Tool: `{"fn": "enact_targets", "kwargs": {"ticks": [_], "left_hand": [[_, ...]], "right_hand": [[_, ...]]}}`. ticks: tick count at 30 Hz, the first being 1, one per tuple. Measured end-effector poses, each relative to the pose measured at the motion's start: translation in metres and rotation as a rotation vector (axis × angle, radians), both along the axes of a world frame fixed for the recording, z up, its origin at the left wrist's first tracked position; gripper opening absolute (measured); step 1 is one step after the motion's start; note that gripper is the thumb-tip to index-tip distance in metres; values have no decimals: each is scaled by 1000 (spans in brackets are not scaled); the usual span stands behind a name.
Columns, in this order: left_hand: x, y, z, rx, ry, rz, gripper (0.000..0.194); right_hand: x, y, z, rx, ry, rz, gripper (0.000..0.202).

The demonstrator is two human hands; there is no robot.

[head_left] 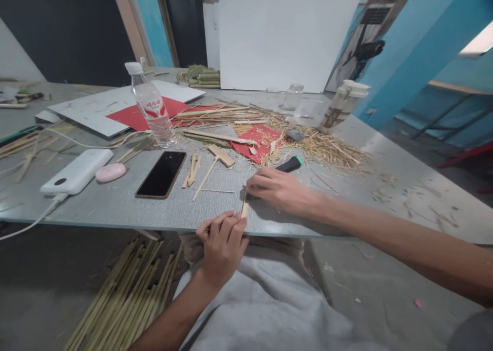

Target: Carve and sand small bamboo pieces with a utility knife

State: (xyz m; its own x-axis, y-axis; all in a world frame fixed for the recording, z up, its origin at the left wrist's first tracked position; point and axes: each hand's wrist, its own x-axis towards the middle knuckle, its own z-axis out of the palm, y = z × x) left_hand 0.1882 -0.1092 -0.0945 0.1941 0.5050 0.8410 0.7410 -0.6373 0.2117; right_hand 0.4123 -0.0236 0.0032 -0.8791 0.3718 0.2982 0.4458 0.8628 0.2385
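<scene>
My left hand grips the near end of a short bamboo strip at the front edge of the grey table. My right hand rests on the table just beyond, fingers closed on a black-handled knife whose handle end sticks out behind the hand; its fingertips meet the strip's far end. The blade is hidden under the hand.
On the table lie a black phone, a white power bank, a pink oval object, a water bottle, red paper, cut bamboo pieces and straw shavings. A bundle of bamboo sticks lies on the floor.
</scene>
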Motion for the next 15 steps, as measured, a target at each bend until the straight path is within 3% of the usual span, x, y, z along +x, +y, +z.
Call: {"fn": "enact_targets", "kwargs": {"ticks": [3,7,11,13,15], "left_hand": [[1,-1,4,-8,-1,-6,24],[4,-2,8,-26,1,20,25],[2,-6,12,-86,15,3,18],[-2,-9,16,-120,25,-23,18],[-7,-13,21,-145,23,-80,23]], "right_hand": [[-2,-8,-1,-49,16,57,28],[-7,-17,-2,-25,70,17,29],[-7,-18,6,-120,100,-5,29],[-4,-15,17,-234,256,-93,28],[1,-13,29,-431,570,-244,26]]}}
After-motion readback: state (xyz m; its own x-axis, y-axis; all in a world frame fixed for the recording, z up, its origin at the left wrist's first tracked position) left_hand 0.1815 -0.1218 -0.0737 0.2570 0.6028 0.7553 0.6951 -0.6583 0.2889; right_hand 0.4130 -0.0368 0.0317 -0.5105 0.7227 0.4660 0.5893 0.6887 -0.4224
